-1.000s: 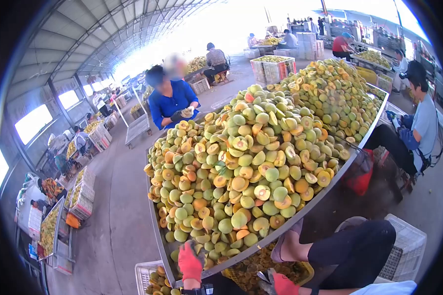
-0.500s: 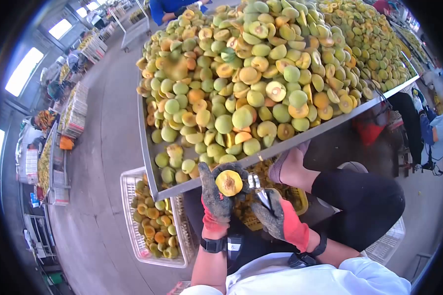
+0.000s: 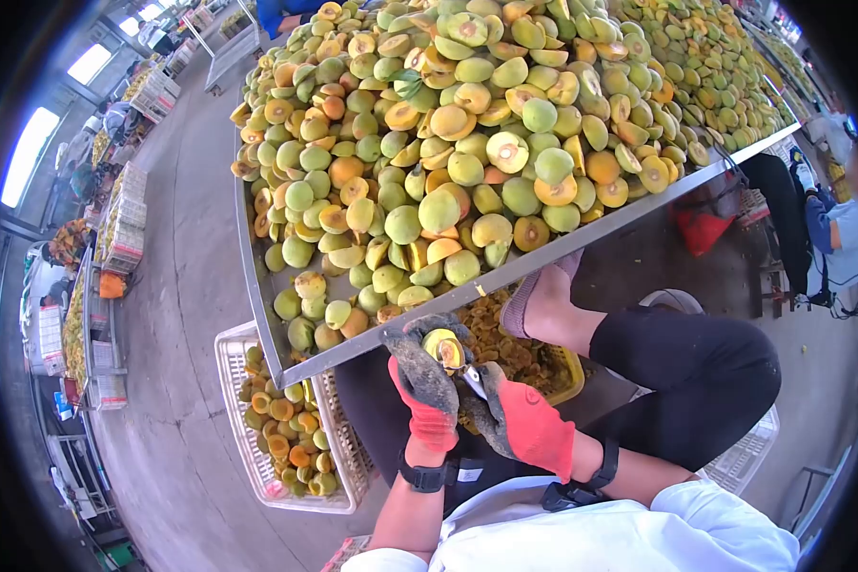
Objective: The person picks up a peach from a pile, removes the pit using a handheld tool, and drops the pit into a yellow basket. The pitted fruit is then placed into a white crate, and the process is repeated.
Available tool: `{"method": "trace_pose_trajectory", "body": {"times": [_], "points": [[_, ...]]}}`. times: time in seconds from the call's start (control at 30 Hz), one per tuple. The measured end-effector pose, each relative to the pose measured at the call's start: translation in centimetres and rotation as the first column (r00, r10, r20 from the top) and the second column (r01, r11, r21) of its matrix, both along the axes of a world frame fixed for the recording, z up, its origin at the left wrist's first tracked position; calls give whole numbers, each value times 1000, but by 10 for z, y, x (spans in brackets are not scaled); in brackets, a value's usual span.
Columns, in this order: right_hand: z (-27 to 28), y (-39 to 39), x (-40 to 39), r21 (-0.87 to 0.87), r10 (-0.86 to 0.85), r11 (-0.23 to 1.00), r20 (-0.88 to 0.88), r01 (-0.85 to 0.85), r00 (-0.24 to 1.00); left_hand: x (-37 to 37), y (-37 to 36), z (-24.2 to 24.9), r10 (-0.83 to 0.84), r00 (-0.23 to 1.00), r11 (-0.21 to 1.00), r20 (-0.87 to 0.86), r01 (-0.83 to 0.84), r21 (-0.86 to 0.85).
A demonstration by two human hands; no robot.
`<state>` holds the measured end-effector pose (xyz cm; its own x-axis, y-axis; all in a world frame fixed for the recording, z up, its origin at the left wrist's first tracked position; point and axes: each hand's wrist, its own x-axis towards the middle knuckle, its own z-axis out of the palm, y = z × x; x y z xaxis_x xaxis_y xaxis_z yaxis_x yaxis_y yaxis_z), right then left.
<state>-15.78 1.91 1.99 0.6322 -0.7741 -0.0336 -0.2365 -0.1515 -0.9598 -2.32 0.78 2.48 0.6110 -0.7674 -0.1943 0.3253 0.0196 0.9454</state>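
My left hand [image 3: 419,377], in a grey and red work glove, cups a halved yellow-green fruit [image 3: 442,347], its cut face and brown centre turned up. In a matching glove, my right hand [image 3: 529,424] is closed around a small metal hand tool [image 3: 474,382]. The tool's tip meets the fruit's cut face; its exact shape is partly hidden by my fingers. Just beyond both hands, a large heap of halved green and orange fruit [image 3: 439,212] lies on a metal-rimmed table [image 3: 391,329].
Left of my legs stands a white plastic basket [image 3: 236,419] holding fruit halves. A yellow basket [image 3: 572,383] with brownish-yellow pieces is beneath the table edge. Another person [image 3: 844,229] sits at the right. Stacked crates [image 3: 124,214] line the left side.
My right hand has moved left, bringing the metal tool from beside the fruit half onto its cut face. My left fingers have curled closer around the fruit. The view has shifted slightly.
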Motion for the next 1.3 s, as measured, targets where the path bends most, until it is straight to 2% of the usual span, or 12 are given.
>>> {"method": "trace_pose_trajectory", "body": {"times": [0.17,0.23,0.27,0.33,0.37,0.43,0.53,0.7,0.77,0.9,1.0,1.3], "points": [[-28,11,-1,-126,64,990,-25,-67,998,-1,3,-5,54,999,998,-1,-54,-25],[-69,25,7,776,-306,628,315,-58,899,4,5,-18,35,966,999,257,-33,-12],[-70,27,2,768,-303,637,324,-62,896,4,1,-22,73,911,997,405,-78,-5],[-58,21,-4,-57,106,993,73,-102,992,0,4,-24,64,981,997,185,-54,-62],[-54,17,-2,216,68,968,262,-127,963,1,4,-27,63,962,995,265,-40,-92],[-28,4,-6,888,-401,18,427,-459,811,8,4,-44,68,903,990,424,-9,-141],[0,-9,-6,974,-149,-56,208,-219,967,17,6,-43,-7,835,988,551,92,-128],[-30,-6,-14,929,-69,9,369,-369,927,21,5,-43,-80,813,984,577,157,-85],[-13,-3,-12,858,71,487,149,-164,986,18,4,-27,-166,878,984,448,179,12],[-9,-9,-11,971,-192,-65,214,-230,958,25,7,-34,-296,908,952,297,256,168],[2,-7,-8,903,4,387,200,-186,980,19,5,-31,-155,786,987,598,147,62],[-9,-5,-12,934,-93,314,209,-171,973,15,6,-15,-259,832,962,491,175,211]]}}
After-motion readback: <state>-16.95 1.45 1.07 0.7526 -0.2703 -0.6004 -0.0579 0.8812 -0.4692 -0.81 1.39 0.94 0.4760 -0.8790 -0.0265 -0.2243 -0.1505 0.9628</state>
